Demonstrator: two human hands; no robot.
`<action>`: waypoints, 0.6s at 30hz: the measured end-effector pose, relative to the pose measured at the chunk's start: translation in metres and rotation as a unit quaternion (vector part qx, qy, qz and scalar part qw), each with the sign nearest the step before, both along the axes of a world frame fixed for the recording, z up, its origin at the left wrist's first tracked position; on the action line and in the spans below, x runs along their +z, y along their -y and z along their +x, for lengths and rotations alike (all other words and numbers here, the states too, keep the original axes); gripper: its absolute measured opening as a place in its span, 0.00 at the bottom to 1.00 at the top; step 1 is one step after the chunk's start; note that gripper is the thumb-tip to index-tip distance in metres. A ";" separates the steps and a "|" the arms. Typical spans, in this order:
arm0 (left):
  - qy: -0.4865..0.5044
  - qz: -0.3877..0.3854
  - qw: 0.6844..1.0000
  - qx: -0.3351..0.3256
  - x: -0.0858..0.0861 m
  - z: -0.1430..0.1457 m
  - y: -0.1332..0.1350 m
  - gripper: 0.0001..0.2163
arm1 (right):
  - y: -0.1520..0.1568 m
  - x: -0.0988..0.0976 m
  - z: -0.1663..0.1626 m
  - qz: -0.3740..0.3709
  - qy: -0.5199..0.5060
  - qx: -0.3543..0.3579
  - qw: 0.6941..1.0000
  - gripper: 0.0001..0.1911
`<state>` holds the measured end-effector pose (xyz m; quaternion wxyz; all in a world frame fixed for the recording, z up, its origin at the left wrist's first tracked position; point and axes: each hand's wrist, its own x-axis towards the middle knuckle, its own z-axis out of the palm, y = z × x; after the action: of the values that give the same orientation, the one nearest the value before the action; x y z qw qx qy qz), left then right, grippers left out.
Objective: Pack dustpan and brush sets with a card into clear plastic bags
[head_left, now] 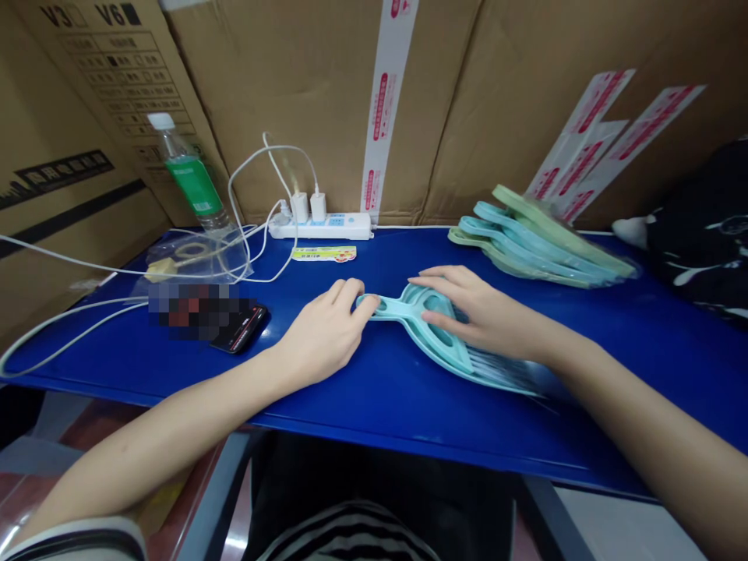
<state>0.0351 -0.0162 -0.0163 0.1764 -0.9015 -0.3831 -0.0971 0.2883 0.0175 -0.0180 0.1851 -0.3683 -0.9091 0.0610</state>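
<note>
A turquoise mini dustpan (pixel 435 360) lies on the blue table, with a matching hand brush (pixel 449 331) nested in it, pale bristles pointing right. My left hand (pixel 328 323) pinches the end of the stacked handles between thumb and fingers. Over the wide part lies my right hand (pixel 473 308), its fingers across the far rim and its thumb on the near side of the brush's cut-out, gripping it. Part of the bristles is hidden beneath my right hand and wrist.
Bagged green and turquoise dustpan sets (pixel 538 241) are stacked at the back right. A power strip (pixel 344 226) with white cables, a printed label strip (pixel 324 254), a bottle (pixel 190 175) and a phone (pixel 239 327) are behind and left. Cardboard (pixel 315 93) walls the back.
</note>
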 end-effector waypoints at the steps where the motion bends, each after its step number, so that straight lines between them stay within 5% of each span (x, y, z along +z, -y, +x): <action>1: -0.003 -0.004 1.000 -0.001 -0.001 -0.001 -0.001 0.14 | -0.001 -0.002 0.000 -0.004 0.010 -0.004 1.000 0.27; 9: -0.019 -0.049 0.998 -0.027 -0.003 -0.002 -0.003 0.17 | -0.002 -0.013 -0.005 -0.026 0.031 -0.028 0.999 0.31; 18: -0.058 -0.001 0.998 -0.022 0.000 -0.001 -0.005 0.09 | -0.002 -0.013 -0.012 -0.037 0.004 -0.015 0.999 0.31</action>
<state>0.0343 -0.0108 -0.0167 0.1952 -0.9141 -0.3521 -0.0487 0.2765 0.0191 -0.0310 0.1681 -0.3889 -0.9013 0.0902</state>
